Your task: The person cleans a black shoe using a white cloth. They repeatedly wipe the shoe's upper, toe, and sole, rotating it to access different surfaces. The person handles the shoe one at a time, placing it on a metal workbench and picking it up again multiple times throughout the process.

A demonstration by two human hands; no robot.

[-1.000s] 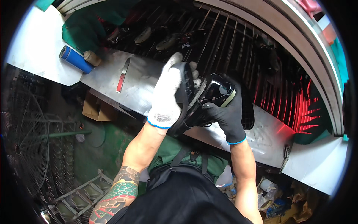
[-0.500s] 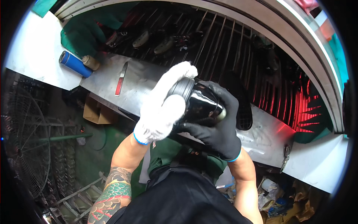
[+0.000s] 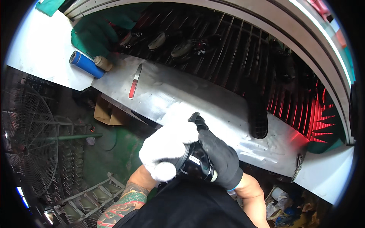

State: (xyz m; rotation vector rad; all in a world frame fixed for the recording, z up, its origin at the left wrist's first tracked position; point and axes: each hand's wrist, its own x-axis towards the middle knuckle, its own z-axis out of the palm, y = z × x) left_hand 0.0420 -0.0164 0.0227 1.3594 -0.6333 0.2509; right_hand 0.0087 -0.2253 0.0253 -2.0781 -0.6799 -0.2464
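Observation:
A glossy black shoe [image 3: 194, 164] is held close to my body, in front of the black apron. In a white knit glove, my left hand [image 3: 165, 148] wraps round its sole side, fingers curled over the edge. My right hand [image 3: 222, 157], in a dark grey glove, grips the other side with the fingers pointing up toward the shoe's far end. A pale patch shows at the shoe's lower right. Both gloves hide much of it. Beyond the hands, a black shoe sole [image 3: 259, 127] lies across the metal ledge [image 3: 224, 102] and the rods.
On the ledge lies a red-handled knife [image 3: 134, 83], near a blue cylinder [image 3: 86, 64] and a beige roll [image 3: 103, 63]. Several shoes [image 3: 182, 49] rest on the dark rod conveyor [image 3: 228, 57], which glows red at right. A caged fan [image 3: 30, 140] stands at left, beside a cardboard box [image 3: 107, 111].
Both hands have brought the shoe down from over the ledge toward my body and turned it. My left hand has shifted its grip along the sole. The view has moved slightly.

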